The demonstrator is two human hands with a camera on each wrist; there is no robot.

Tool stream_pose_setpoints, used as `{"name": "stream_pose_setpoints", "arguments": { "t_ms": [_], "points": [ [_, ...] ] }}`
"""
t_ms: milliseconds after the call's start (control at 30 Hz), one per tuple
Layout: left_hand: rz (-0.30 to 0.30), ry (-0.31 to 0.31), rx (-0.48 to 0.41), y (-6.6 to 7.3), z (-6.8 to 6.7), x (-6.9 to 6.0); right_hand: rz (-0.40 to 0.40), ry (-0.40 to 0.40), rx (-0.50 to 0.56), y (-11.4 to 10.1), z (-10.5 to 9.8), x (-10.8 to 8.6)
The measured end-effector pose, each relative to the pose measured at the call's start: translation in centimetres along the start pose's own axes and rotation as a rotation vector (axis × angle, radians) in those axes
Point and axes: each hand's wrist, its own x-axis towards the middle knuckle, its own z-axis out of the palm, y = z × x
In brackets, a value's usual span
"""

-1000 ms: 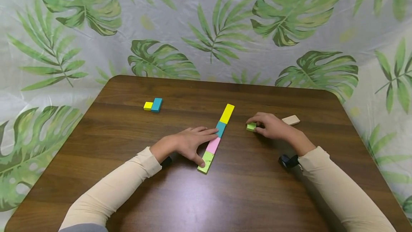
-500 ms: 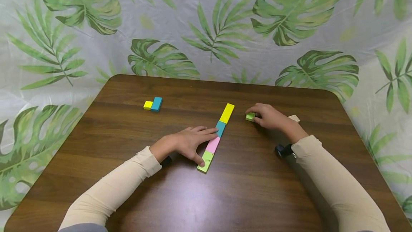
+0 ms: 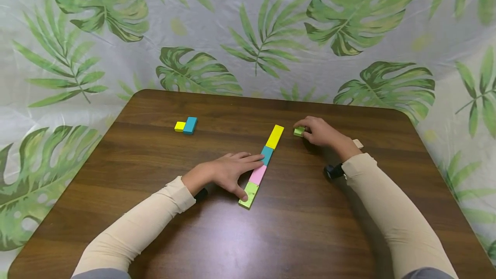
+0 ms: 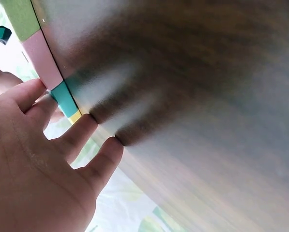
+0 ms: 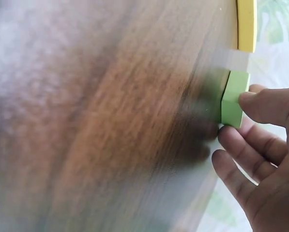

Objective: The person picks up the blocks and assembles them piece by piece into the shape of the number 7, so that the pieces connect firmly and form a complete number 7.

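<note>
A slanted row of flat blocks lies end to end on the table: a yellow block point(image 3: 275, 137) at the far end, then a blue block point(image 3: 267, 154), a pink block point(image 3: 257, 175) and a long green block point(image 3: 249, 195) nearest me. My left hand point(image 3: 226, 173) spreads over the row, its thumb on the green block and fingertips at the blue and pink ones. Right of the yellow end, my right hand point(image 3: 320, 131) pinches a small green block point(image 5: 235, 99) between thumb and fingers, low at the tabletop. The two green blocks are apart.
A small yellow block point(image 3: 180, 126) touches a blue block point(image 3: 190, 125) at the back left. A plain wooden block point(image 3: 358, 144) lies partly hidden behind my right wrist. The brown table point(image 3: 232, 244) ends before a leaf-patterned cloth point(image 3: 255, 85).
My right hand has moved away from me and slightly left with the small green block, toward the level of the row's yellow end. My left hand stays in place.
</note>
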Motion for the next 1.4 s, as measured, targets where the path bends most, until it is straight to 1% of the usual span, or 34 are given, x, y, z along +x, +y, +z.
{"name": "stream_pose_setpoints", "arguments": {
  "t_ms": [300,567,833,1067,1400],
  "points": [
    [-0.005,-0.003,-0.002,-0.3,0.0,0.0,0.040,0.014,0.046,0.7,0.0,1.6],
    [0.000,0.000,-0.002,-0.1,-0.2,-0.1,0.102,-0.003,0.086,-0.1,-0.4,2.9],
    [0.005,0.005,-0.002,0.0,-0.3,0.0,0.119,-0.007,0.111,-0.5,-0.5,4.0],
    [0.004,-0.003,-0.002,0.1,-0.2,0.1,0.137,-0.009,0.149,-0.7,-0.2,4.7],
    [0.006,-0.004,-0.013,-0.1,0.1,0.1,0.148,-0.011,0.184,-1.2,0.1,5.2]
  ]
}}
